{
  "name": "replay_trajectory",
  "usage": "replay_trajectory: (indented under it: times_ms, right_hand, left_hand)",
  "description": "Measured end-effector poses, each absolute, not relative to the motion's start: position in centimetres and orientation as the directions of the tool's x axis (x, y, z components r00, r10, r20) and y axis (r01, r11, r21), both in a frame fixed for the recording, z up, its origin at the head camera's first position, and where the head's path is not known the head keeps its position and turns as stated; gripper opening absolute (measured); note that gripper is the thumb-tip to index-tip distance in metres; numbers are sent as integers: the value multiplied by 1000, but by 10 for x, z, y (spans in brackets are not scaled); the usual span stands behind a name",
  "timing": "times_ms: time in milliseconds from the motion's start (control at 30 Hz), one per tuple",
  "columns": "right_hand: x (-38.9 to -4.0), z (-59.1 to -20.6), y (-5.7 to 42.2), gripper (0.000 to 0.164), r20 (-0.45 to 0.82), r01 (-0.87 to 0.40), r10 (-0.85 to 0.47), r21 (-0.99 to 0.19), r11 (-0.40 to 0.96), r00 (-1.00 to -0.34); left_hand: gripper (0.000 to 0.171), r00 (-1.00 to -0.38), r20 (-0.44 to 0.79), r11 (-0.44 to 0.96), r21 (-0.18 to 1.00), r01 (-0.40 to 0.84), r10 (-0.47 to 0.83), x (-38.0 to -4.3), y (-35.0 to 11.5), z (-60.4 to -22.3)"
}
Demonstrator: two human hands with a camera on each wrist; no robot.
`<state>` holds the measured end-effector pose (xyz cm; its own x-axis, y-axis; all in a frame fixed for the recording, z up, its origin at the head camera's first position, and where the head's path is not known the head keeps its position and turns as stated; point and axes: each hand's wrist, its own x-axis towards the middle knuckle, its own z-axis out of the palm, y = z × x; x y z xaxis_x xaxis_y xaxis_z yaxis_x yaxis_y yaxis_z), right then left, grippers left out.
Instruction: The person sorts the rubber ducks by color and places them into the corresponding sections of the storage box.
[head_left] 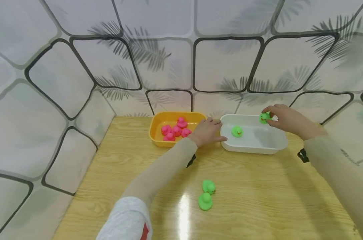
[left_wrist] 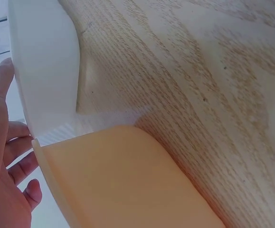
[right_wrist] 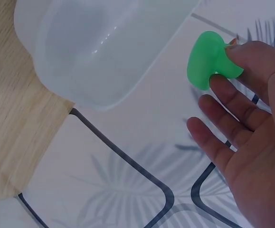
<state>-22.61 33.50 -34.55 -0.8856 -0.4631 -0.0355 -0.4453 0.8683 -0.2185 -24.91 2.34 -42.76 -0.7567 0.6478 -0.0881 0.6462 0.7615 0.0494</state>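
Observation:
Between thumb and fingertips my right hand point(head_left: 284, 120) pinches a green rubber duck point(right_wrist: 208, 59), held over the far right of the white basin point(head_left: 254, 150). Another green rubber duck point(head_left: 237, 131) sits inside that basin, toward its left end. My left hand point(head_left: 207, 132) has its fingers extended, with thumb and fingertips right at the basin's left rim. Its wrist side overlaps the right part of an orange basin point(head_left: 157, 143) in the head view. Several pink rubber ducks point(head_left: 176, 131) lie in the orange basin.
Nearer on the wooden table point(head_left: 259, 200) lie two more green rubber ducks, one upper point(head_left: 208, 186) and one lower point(head_left: 205, 201), close together. A patterned wall covering point(head_left: 169, 63) rises behind the basins and along the left side.

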Motion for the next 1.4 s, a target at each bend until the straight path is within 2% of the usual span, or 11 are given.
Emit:
replay_trajectory:
  times_ms: [400, 867, 1067, 1400]
  right_hand:
    - [-254, -367, 329, 35, -156, -361, -410, -267, 893, -899]
    - [-252, -395, 319, 34, -187, -367, -425, -281, 887, -886]
    - [-245, -398, 317, 37, -167, -388, -437, -259, 885, -884]
    - [-222, -398, 321, 31, -77, -466, -498, -253, 848, -864]
  left_hand:
    - [77, -752, -94, 758, 52, 650, 652, -250, 23, -424]
    - [77, -754, -103, 761, 54, 647, 648, -249, 26, -425]
    - [77, -757, -96, 762, 57, 645, 647, -248, 26, -426]
    - [77, -764, -92, 770, 56, 636, 638, -247, 25, -426]
